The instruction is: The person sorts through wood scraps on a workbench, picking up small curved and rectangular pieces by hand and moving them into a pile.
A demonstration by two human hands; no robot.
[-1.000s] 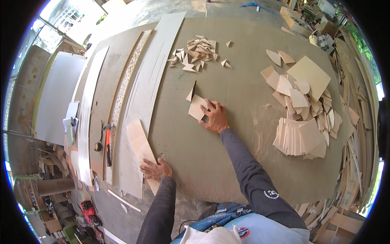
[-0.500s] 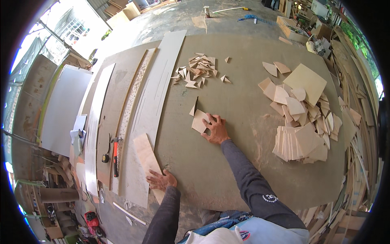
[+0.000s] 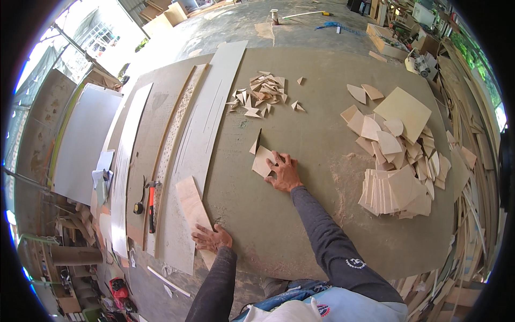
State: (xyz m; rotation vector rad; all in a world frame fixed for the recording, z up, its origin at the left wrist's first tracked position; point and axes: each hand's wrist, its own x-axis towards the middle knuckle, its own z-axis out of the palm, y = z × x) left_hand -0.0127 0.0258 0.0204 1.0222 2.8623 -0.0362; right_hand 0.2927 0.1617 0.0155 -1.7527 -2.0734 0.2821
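My right hand [image 3: 284, 173] spans a small plywood piece [image 3: 262, 161] in the middle of the brown worktable [image 3: 279, 225], its fingers bent over the piece's right side. The piece's far corner meets a thin dark blade [image 3: 259, 138] that sticks up from the tabletop. A small light offcut [image 3: 253, 146] sits on the blade's left side. My left hand [image 3: 213, 238] rests flat with fingers stretched on a long plywood strip [image 3: 192, 199] at the table's near left; part of the strip is hidden under the hand.
Small triangular offcuts [image 3: 264, 90] are heaped beyond the blade. On the right lie curved plywood pieces [image 3: 394, 188] and a square panel [image 3: 403, 114]. At left are a long grey board [image 3: 212, 112], a hammer [image 3: 152, 206] and a tape measure [image 3: 138, 207].
The plywood piece and my right hand have shifted very slightly to the left and nearer. My left hand stays on the strip, almost unmoved.
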